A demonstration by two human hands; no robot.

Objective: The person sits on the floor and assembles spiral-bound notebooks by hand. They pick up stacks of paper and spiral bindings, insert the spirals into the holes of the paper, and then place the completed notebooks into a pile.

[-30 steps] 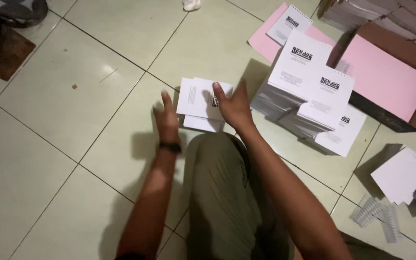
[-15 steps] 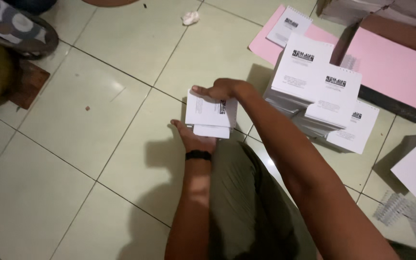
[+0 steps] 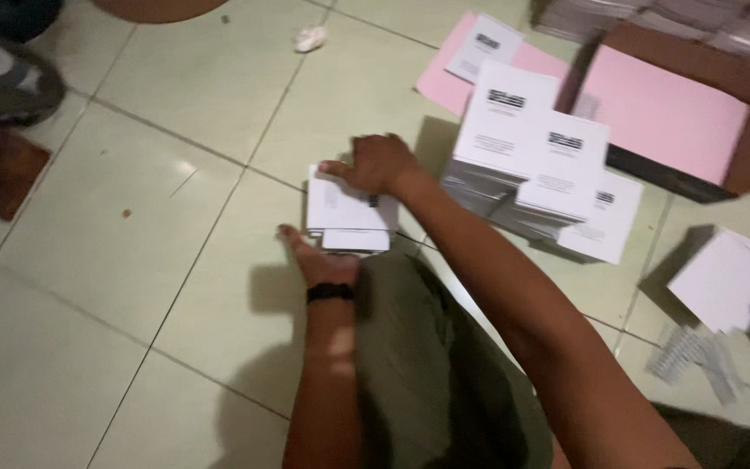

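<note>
Head camera looks down at a small stack of white cards (image 3: pixel 346 213) on the green tiled floor (image 3: pixel 132 217). Right hand (image 3: pixel 377 165) presses flat on the stack's top at 12 o'clock, fingers spread, where half a second ago it gripped the cards from above. Left hand (image 3: pixel 319 259) cups the stack's near edge at 6 o'clock, thumb out wide. Taller booklet piles (image 3: pixel 549 165) stand at 3 o'clock, unchanged.

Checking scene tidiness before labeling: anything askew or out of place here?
Yes. A crumpled paper scrap lies loose on the tiled floor. The big pile of white booklets is fanned unevenly, not squared. The small stack between left hand and right hand looks slightly offset.
</note>
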